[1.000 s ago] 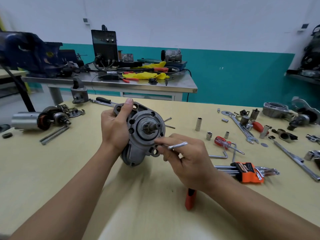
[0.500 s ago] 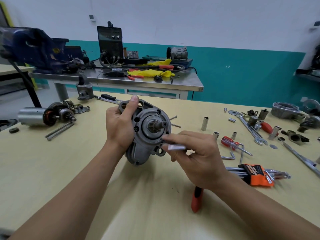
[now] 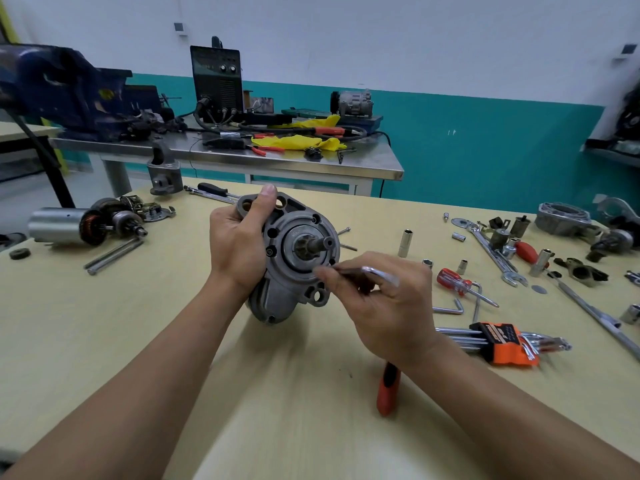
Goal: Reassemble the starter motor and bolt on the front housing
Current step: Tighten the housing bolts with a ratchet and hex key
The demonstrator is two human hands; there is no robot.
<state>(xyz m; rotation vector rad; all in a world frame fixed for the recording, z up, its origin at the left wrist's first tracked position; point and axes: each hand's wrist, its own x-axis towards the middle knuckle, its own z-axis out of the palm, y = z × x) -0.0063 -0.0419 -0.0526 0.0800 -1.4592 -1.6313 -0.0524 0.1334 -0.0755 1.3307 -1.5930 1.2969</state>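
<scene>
Clearly, the starter motor (image 3: 298,271) is gripped round its left edge by the left hand (image 3: 239,251) at the middle of the bench (image 3: 104,323), with its front housing (image 3: 294,220) turned toward the camera. A silver hex key (image 3: 379,273) is pinched in the right hand (image 3: 388,303), its tip aimed at the housing's lower right rim. If the key is not fully seated, a bolt head could be rounded or the key could slip off. As the motor is steadied by one hand only, it could be twisted out of the grip. The key's tip is covered by fingertips (image 3: 323,271), so no bolt can be made out there, and the key is blurred. Whether the motor's base is rested on the bench cannot be told.
</scene>
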